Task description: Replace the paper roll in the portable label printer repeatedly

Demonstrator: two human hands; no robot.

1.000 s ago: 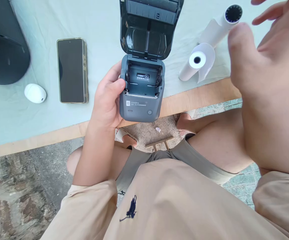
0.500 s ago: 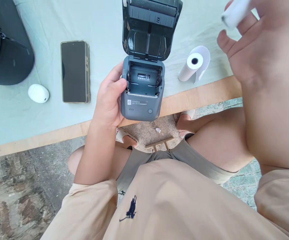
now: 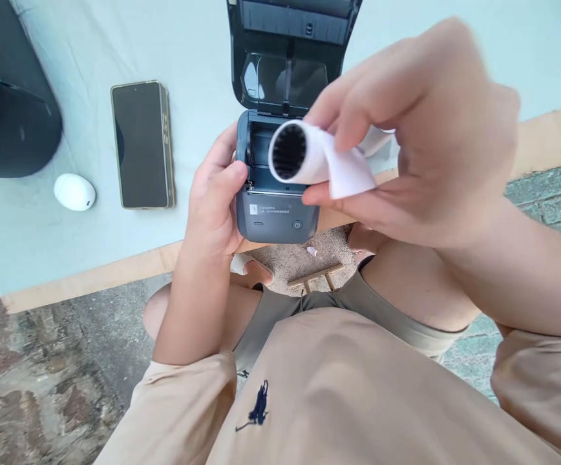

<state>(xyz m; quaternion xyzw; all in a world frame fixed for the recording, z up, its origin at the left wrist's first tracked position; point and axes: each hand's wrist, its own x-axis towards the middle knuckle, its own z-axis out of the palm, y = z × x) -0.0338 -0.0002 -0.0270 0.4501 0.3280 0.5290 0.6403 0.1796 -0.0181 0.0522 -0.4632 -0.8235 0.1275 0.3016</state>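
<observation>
The left hand (image 3: 215,200) grips the left side of a small dark grey printer (image 3: 277,219), thumb against its edge, holding it over the near edge of the surface (image 3: 91,274). The printer's lid (image 3: 287,51) stands open, tilted away, and the paper bay below it shows dark. On the printer's front panel there is a small square logo, two lines of tiny white writing too small to read, and a round power button at the right.

The right hand (image 3: 421,135) pinches a white paper roll (image 3: 304,155) between thumb and fingers, just above and in front of the open bay. The roll's dark ribbed core faces the camera, and a loose flap of paper hangs from it.

On the pale cloth to the left lie a phone (image 3: 141,145) with a dark screen, a white egg-shaped case (image 3: 74,192) and a black bag (image 3: 9,110). The person's beige shirt bears a dark horse-rider emblem (image 3: 256,405).
</observation>
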